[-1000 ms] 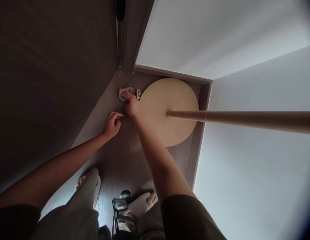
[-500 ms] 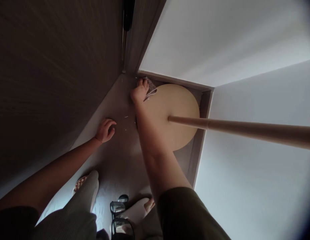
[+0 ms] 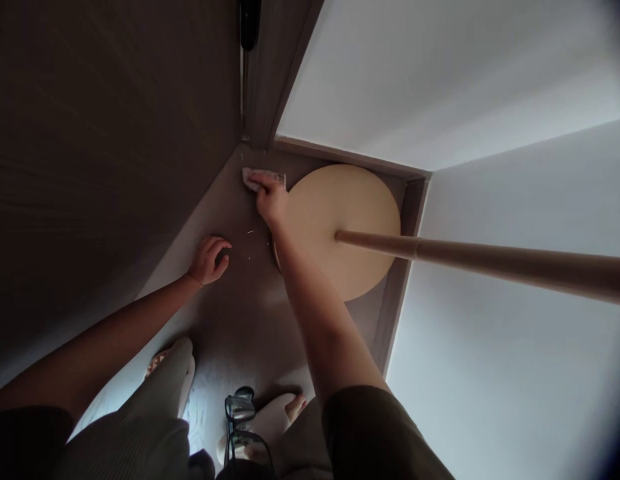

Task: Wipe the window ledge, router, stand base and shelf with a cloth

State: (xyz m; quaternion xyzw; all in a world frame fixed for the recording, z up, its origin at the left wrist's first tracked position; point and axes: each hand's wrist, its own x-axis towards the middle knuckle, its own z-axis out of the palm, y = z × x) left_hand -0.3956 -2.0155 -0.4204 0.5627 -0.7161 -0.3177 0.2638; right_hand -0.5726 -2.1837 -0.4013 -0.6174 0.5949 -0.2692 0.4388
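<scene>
My right hand (image 3: 271, 200) presses a small pale cloth (image 3: 264, 179) against the dark floor (image 3: 240, 320), right beside the edge of a round light-wood disc (image 3: 343, 230). A wooden pole (image 3: 480, 251) runs from the middle of that disc towards the right of the view. My left hand (image 3: 208, 261) rests lower left with curled fingers and holds nothing. A few tiny white specks lie on the floor between my hands. My right forearm hides the lower left part of the disc.
A dark wood panel (image 3: 110, 133) closes the left side and white walls (image 3: 510, 213) the right, meeting the floor in a narrow corner with dark trim. Black-framed glasses (image 3: 240, 420) hang near my pale-clad knees and feet at the bottom.
My right hand has slid left and slightly down with the cloth, away from the disc's top edge. The cloth now lies flatter under my fingers. My left hand has barely moved.
</scene>
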